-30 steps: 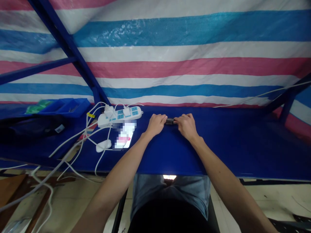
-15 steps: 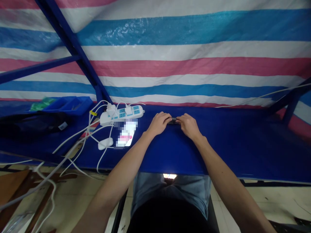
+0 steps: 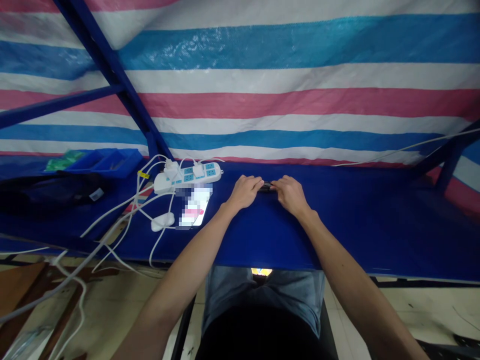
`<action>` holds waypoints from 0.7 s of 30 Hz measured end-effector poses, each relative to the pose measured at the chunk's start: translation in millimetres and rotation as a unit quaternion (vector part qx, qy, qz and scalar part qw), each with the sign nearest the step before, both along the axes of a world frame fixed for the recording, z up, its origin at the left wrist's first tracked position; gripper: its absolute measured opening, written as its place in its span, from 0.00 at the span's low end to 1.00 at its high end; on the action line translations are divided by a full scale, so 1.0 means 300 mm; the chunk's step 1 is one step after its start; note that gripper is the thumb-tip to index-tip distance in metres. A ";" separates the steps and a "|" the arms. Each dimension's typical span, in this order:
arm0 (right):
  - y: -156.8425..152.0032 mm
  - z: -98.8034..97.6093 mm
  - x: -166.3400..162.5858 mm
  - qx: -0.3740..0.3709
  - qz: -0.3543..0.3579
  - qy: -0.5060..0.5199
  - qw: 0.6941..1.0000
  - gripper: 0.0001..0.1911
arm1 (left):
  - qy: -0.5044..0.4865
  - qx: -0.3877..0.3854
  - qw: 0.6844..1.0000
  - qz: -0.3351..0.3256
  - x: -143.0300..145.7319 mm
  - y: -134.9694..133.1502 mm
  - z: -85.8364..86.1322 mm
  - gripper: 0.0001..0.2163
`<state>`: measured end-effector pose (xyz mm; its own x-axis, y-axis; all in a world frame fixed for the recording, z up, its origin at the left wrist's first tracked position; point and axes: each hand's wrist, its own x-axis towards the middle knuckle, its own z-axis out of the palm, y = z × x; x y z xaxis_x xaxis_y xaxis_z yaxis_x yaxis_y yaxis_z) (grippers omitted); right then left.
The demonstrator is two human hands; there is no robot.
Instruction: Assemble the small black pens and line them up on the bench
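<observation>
Between my two hands is a small dark, narrow object (image 3: 266, 186), held just over or on the blue tabletop (image 3: 270, 230); its kind is too small to make out. My left hand (image 3: 246, 191) is closed, with its fingertips gripping the object's left end. From the other side, my right hand (image 3: 288, 193) pinches the right end. Fingers cover both ends, so only the middle part shows.
Left of my hands lie a white power strip (image 3: 189, 177) with plugs in it, a lit phone (image 3: 197, 207) and a white adapter (image 3: 162, 221) among loose cables. Farther left are a blue divided bin (image 3: 108, 162) and a dark bag (image 3: 48, 192). Striped sheeting (image 3: 285, 105) hangs behind.
Both hands stay in nearly the same place. The fingers of my left hand have shifted slightly, and a little more of the dark object's middle shows.
</observation>
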<state>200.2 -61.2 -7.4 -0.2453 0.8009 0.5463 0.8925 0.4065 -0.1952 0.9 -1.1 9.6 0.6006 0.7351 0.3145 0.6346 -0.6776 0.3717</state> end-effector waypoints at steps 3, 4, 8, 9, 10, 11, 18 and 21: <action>0.000 0.001 0.000 -0.001 0.000 -0.007 1.000 0.18 | 0.010 0.001 1.000 0.006 0.001 -0.001 0.003 0.21; 0.000 0.002 -0.001 -0.007 0.000 -0.007 1.000 0.17 | 0.015 0.003 1.000 0.009 0.000 -0.001 0.005 0.20; -0.006 0.005 -0.002 -0.053 0.001 0.002 0.999 0.17 | 0.032 0.029 0.999 -0.006 -0.009 -0.008 0.017 0.19; -0.008 0.006 -0.002 -0.062 0.000 0.006 0.998 0.17 | 0.027 0.034 0.999 -0.011 -0.011 -0.011 0.019 0.19; -0.011 0.007 0.000 -0.068 -0.002 0.010 0.998 0.16 | 0.017 0.036 0.999 -0.015 -0.012 -0.013 0.020 0.18; -0.013 0.009 0.001 -0.071 -0.003 0.013 0.997 0.15 | 0.006 0.036 0.999 -0.024 -0.013 -0.016 0.020 0.17; -0.019 0.019 -0.010 -0.095 -0.022 -0.031 0.995 0.14 | -0.032 0.066 0.993 -0.088 0.000 -0.016 0.008 0.13; -0.020 0.024 -0.028 -0.098 -0.057 -0.071 0.991 0.16 | -0.007 0.073 0.995 -0.067 0.003 -0.014 0.009 0.16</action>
